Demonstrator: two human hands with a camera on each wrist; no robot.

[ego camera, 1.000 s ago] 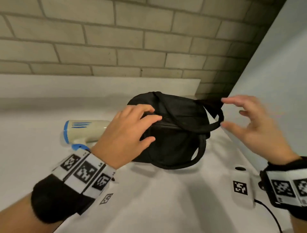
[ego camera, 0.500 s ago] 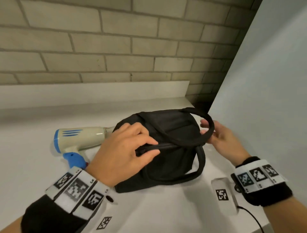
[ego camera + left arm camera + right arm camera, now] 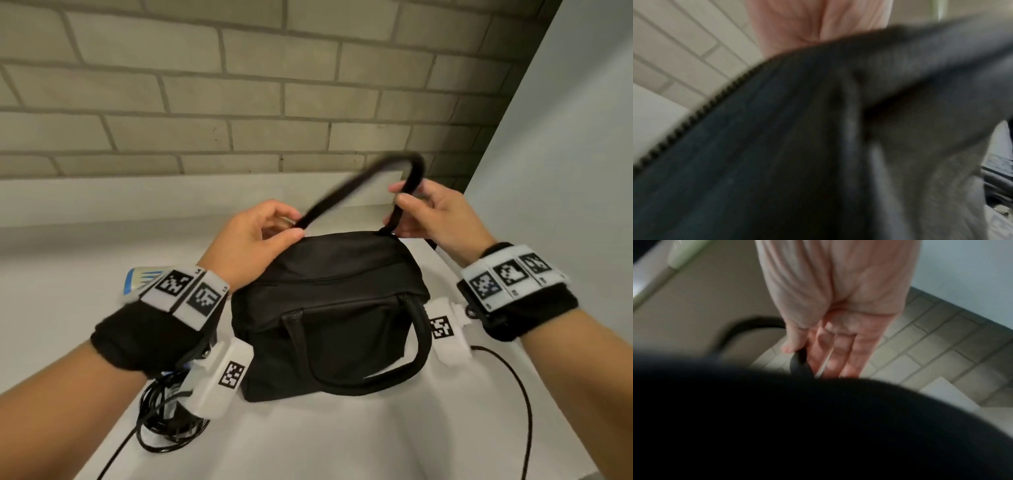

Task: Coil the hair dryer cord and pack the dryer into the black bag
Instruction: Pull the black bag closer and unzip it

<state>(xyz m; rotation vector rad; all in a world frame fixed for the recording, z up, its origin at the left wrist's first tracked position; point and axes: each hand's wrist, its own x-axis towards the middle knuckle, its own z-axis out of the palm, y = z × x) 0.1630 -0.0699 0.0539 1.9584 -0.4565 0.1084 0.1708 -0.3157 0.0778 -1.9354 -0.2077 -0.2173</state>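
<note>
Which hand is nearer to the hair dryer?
Left. The left hand is just right of the hair dryer, at the black bag; the right hand holds the handle beyond the bag.

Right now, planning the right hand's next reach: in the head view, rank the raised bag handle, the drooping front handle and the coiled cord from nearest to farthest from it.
1. raised bag handle, pinched in the right hand.
2. front handle, drooping below that hand.
3. coiled cord, far left, under the left wrist.

Matt black cloth bag (image 3: 329, 308) with toothed zipper (image 3: 701, 110), on a smooth white counter (image 3: 342, 438) below rough brick wall (image 3: 239, 102).
</note>
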